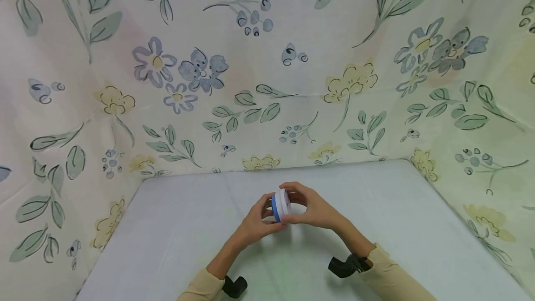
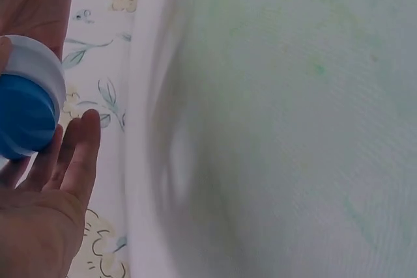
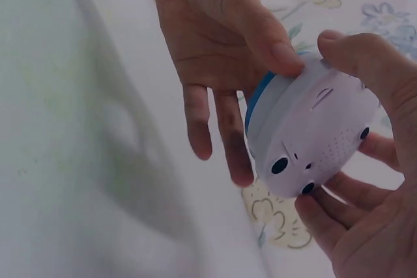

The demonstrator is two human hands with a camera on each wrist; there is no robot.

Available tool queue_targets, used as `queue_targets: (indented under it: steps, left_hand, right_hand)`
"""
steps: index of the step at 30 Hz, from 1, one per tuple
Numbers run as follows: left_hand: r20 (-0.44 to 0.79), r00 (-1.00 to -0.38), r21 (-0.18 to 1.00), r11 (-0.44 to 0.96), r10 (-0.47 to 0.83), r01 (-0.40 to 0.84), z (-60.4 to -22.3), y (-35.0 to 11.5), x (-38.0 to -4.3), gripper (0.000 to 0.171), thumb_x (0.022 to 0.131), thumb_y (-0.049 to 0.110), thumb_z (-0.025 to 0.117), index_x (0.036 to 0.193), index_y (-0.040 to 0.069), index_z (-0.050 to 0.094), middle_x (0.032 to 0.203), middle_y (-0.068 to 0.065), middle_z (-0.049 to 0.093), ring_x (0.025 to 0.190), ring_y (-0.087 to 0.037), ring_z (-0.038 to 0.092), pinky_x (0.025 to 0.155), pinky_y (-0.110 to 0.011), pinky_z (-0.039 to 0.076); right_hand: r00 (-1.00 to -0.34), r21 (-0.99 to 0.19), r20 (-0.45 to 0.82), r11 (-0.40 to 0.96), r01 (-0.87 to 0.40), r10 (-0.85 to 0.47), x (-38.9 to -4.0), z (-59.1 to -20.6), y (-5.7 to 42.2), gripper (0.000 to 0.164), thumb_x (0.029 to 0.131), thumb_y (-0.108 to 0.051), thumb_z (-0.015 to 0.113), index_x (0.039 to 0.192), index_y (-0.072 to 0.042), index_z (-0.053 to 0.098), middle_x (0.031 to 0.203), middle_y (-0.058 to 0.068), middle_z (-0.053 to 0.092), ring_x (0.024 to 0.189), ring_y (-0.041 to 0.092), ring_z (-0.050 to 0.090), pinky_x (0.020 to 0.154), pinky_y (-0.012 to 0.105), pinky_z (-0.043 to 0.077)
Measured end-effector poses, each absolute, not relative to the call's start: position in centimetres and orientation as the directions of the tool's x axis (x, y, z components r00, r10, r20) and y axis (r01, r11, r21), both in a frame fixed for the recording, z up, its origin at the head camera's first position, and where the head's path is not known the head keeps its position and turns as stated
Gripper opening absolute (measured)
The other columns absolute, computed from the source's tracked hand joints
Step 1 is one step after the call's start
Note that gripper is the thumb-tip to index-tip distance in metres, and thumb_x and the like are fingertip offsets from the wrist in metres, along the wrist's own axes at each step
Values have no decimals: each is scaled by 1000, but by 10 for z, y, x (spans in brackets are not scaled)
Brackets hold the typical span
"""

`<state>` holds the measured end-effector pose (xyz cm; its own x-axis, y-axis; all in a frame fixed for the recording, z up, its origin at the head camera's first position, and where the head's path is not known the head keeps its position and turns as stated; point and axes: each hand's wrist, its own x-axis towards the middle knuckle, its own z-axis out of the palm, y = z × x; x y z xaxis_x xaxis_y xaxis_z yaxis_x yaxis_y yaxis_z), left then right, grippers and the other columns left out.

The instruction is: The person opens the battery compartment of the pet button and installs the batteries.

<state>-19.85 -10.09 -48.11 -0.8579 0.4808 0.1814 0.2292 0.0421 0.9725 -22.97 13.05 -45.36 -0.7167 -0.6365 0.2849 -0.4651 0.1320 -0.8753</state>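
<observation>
Above the middle of the table, both hands hold a small round white-and-blue device (image 1: 283, 205) tilted on its edge. Its white face, in the right wrist view, bears black round feet, a slot and a patch of tiny holes; its exact kind cannot be told. The left hand (image 1: 256, 223) grips it from the blue side (image 2: 26, 115), thumb at the white rim and fingers partly spread. From the white side, the right hand (image 1: 314, 207) pinches the rim between thumb (image 3: 348, 50) and fingertips.
A white cloth-covered table (image 1: 188, 217) lies beneath the hands. Floral fabric (image 1: 251, 120) hangs behind it and along both sides. A black wrist mount (image 1: 349, 265) is strapped at the right wrist, and another black mount (image 1: 235, 287) at the left.
</observation>
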Motion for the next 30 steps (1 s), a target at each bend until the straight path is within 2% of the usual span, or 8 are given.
queue_targets:
  steps: [6, 12, 17, 20, 27, 30]
  left_hand:
    - [184, -886, 963, 104, 426, 250, -481, -99, -198, 76, 87, 16, 84, 149, 10, 41, 135, -13, 54, 114, -29, 62, 88, -38, 56]
    - [222, -897, 948, 131, 382, 291, -482, -99, -197, 75, 84, 15, 87, 147, 7, 47, 133, -14, 53, 113, -31, 61, 89, -39, 56]
    - [288, -888, 910, 186, 359, 371, -482, -101, -198, 75, 79, 17, 91, 144, 12, 53, 131, -4, 54, 114, -23, 59, 91, -34, 54]
    - [317, -876, 891, 202, 363, 406, -484, -103, -200, 74, 77, 16, 92, 142, 14, 56, 129, -2, 55, 113, -20, 59, 92, -35, 54]
    - [274, -878, 898, 223, 393, 380, -487, -106, -203, 72, 76, 14, 93, 140, 10, 58, 128, -2, 57, 117, -21, 58, 95, -36, 52]
    - [249, -876, 894, 249, 413, 371, -488, -106, -204, 71, 77, 14, 92, 139, 7, 58, 128, -4, 58, 119, -24, 58, 96, -35, 51]
  right_hand:
    - [-700, -889, 280, 99, -447, -657, -230, -453, 134, 72, 85, -12, 85, 144, -11, 44, 140, 7, 50, 131, 30, 51, 108, 48, 40]
    - [-709, -881, 270, 130, -455, -651, -229, -453, 140, 71, 83, -15, 87, 141, -8, 47, 136, 5, 52, 125, 25, 55, 106, 46, 43]
    - [-707, -877, 263, 144, -459, -656, -230, -457, 145, 70, 82, -15, 87, 140, -7, 50, 135, 5, 56, 126, 26, 55, 106, 49, 42]
    - [-713, -877, 248, 160, -452, -656, -229, -460, 147, 70, 82, -16, 88, 140, -7, 50, 135, 6, 57, 129, 27, 53, 108, 51, 40]
    - [-757, -883, 203, 218, -415, -621, -228, -474, 151, 68, 81, -18, 89, 138, -3, 56, 134, 9, 60, 126, 31, 55, 107, 53, 40]
    - [-771, -883, 198, 230, -408, -606, -228, -481, 153, 68, 80, -18, 90, 137, -2, 57, 133, 10, 60, 124, 30, 56, 106, 50, 42]
